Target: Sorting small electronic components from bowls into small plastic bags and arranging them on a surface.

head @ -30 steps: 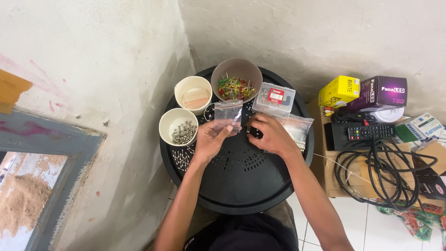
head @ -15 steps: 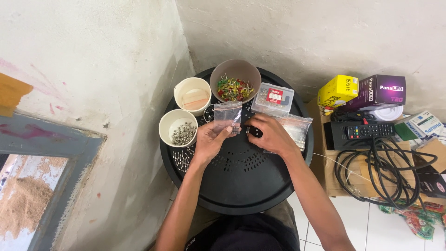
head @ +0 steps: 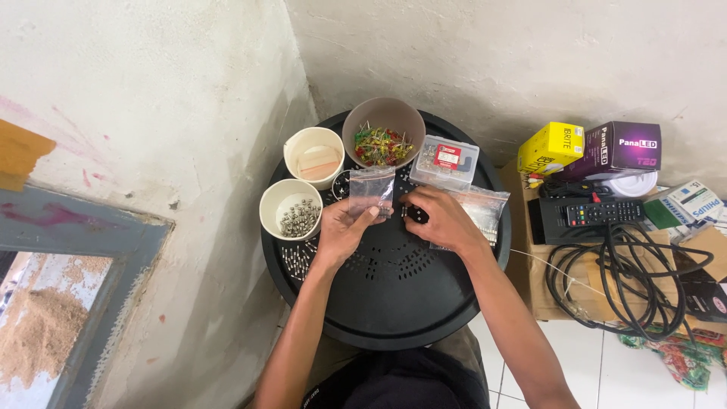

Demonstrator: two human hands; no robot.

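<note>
The left hand [head: 342, 227] holds a small clear plastic bag [head: 372, 189] upright by its lower edge, thumb and fingers closed on the film. The bag stands above the black round tray [head: 394, 303], at about 11 o'clock from the tray's centre, just in front of the brown bowl [head: 382, 129].

The right hand [head: 438, 220] rests at 12 o'clock on the tray, fingers curled narrow around a small dark part [head: 415, 215]; what that part is cannot be told. Its fingertips lie just beside the bag's right edge.

Handling judgement: the bag is very light, thin and limp, and its film is likely slippery. It buckles if held at one corner only. Take hold at the sealed rim or along one side edge, pinching both walls together. The contents appear to be small loose pieces, so keep the mouth upward.

Surroundings:
- Brown bowl at 12 o'clock, holding coloured small parts.
- White cup [head: 314, 155] at 11 o'clock.
- Second white cup [head: 290, 208] at 10 o'clock, holding small grey metal pieces.
- Clear plastic box [head: 448, 160] at 1 o'clock.
- Further bags [head: 485, 212] at 2 o'clock, under the right wrist.
- Remote control [head: 587, 216] and coiled black cable [head: 621, 280] well apart, at 3 o'clock.
</note>
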